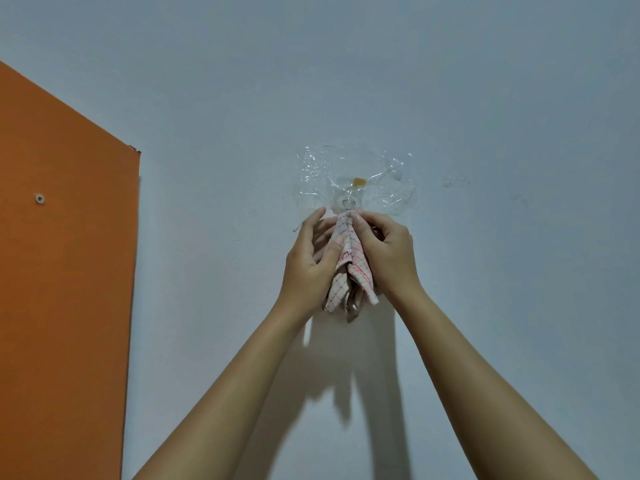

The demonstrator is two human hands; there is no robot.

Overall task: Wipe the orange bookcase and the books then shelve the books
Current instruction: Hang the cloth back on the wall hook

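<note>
Reaching up with both arms, forearms bare and converging on one spot of the pale wall [485, 98]. Both hands meet at a small clear hook [348, 202] stuck to the wall under a wrinkled patch of clear film [391, 181]; a small brown spot [359, 182] shows just above the hook.

Left hand [308, 261]: palm turned inward, fingers extended up behind the cloth [353, 268], thumb pressed on its front. Grip is clamped on the cloth, thumb against fingers.

Right hand [384, 251]: back of hand to camera, fingers curled, fingertips pinching the cloth's top edge right at the hook. Grip is also closed on the cloth.

Cloth: white with red check lines, bunched lengthwise, hanging down between the two hands, lower corners loose below the wrists. Can't tell whether it is actually looped on the hook.

Orange bookcase [65, 237]: only a flat side panel is visible, at the left edge of the view, against the wall and well apart from the hands. One round metal fitting [40, 198] sits in the panel.

Arm and cloth shadows fall on the wall below the hands.
</note>
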